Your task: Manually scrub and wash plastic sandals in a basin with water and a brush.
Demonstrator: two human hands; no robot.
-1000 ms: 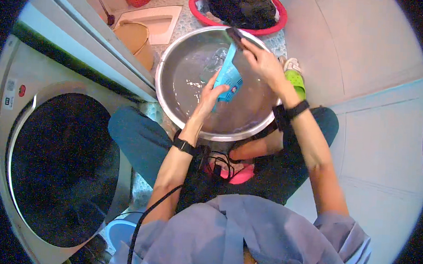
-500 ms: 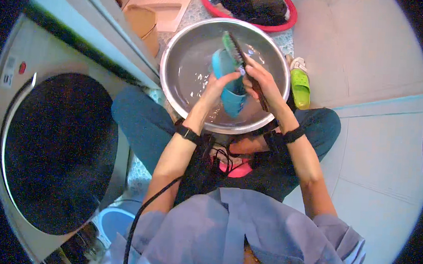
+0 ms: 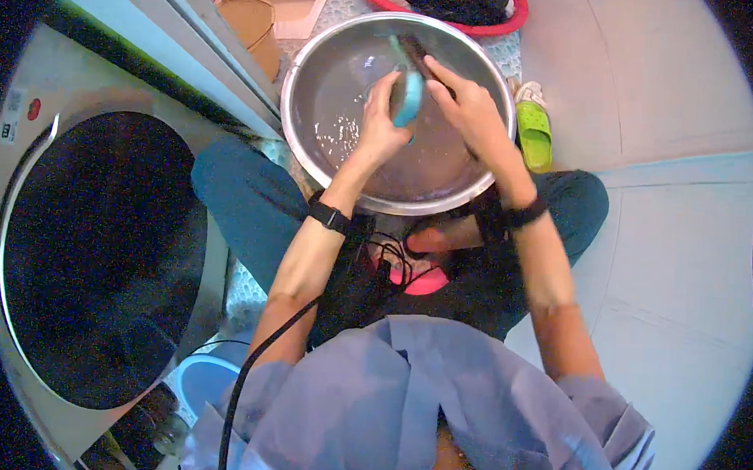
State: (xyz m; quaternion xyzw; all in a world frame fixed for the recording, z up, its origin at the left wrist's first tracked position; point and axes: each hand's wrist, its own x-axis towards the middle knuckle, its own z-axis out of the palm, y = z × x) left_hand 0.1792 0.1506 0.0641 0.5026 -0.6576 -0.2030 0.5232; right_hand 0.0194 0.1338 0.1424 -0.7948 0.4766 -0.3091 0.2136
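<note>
Over a wide metal basin point(image 3: 291, 103) holding greyish water, my left hand point(image 3: 382, 126) grips a blue clog point(image 3: 411, 101), its fingers wrapped round the far side. The clog is turned partly on edge, so much of it is hidden by the hand. A dark-handled scrubbing brush point(image 3: 417, 53) with pale greenish bristles is in my right hand point(image 3: 472, 114), closed round the handle. The brush head is just beyond the clog's far end; whether they touch I cannot tell.
A lime-green clog point(image 3: 534, 134) lies right of the basin. Behind stands a red tub point(image 3: 517, 21) with dark cloth, and a tan bucket point(image 3: 265, 52) near a squat toilet point(image 3: 301, 8). A front-loading washer point(image 3: 23, 157) is at left, a blue bucket point(image 3: 183, 387) below it.
The clog has been turned from lengthwise view to partly on edge, and my left hand has shifted round it. My right hand and the brush have moved farther away from me.
</note>
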